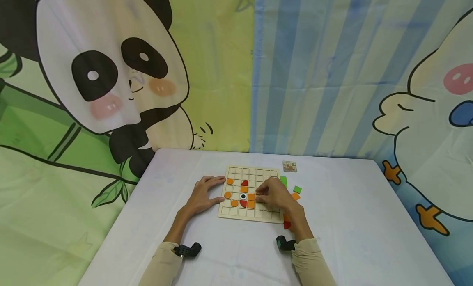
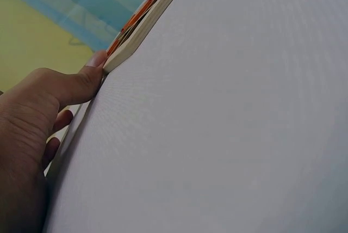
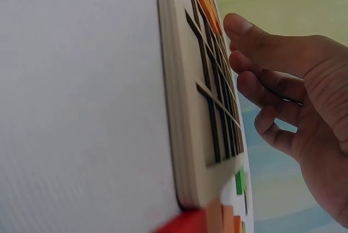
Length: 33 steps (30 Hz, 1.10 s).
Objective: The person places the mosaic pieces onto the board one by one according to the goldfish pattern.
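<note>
A wooden grid board (image 1: pixel 264 214) lies on the table. Set in its cells are orange discs (image 1: pixel 230 181), orange squares (image 1: pixel 251 204), red rounded pieces (image 1: pixel 244 183) and a white tile with a black-ringed dot (image 1: pixel 243 196). My left hand (image 1: pixel 201 195) rests at the board's left edge, thumb and fingers spread apart; in the left wrist view the thumb (image 2: pixel 81 87) touches the board's edge. Over the middle of the board, my right hand (image 1: pixel 276 193) bends its fingers down beside an orange square (image 1: pixel 251 197). Whether anything lies between its fingertips is hidden.
Right of the board lie loose green pieces (image 1: pixel 297 189), an orange piece (image 1: pixel 296 196) and a red piece (image 1: pixel 287 225), partly beside the right forearm. A small patterned card (image 1: pixel 290 166) is behind them. Printed curtains (image 1: pixel 214 72) hang behind the white table (image 1: pixel 351 220).
</note>
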### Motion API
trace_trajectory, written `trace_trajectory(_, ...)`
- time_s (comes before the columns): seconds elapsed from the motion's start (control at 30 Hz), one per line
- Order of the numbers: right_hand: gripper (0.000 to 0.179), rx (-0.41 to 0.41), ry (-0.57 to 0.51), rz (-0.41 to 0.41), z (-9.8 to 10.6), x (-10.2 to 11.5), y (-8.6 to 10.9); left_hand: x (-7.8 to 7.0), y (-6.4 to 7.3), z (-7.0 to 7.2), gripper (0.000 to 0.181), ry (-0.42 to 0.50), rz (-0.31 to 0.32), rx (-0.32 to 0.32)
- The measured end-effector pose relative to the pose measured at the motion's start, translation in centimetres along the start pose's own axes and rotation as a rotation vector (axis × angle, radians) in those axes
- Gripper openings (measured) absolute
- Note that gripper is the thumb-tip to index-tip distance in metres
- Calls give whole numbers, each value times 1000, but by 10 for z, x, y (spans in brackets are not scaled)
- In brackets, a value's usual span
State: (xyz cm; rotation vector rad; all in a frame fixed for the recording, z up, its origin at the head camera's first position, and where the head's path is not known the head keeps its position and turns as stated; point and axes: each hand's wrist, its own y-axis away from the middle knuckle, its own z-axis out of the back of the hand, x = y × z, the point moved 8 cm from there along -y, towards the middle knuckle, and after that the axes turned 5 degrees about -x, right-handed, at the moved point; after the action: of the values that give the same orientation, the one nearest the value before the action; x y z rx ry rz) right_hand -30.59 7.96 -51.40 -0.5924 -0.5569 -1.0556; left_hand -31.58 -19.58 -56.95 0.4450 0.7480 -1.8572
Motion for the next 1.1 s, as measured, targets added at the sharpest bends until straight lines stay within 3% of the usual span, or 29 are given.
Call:
trace_trajectory(0.53, 30, -51, 75, -64, 53, -40, 16, -2, 0, 0, 74, 9, 4, 6)
trace_trajectory(1.1, 30, -82, 134, -157, 78, -74, 38, -6, 1, 3, 73, -2, -18, 2)
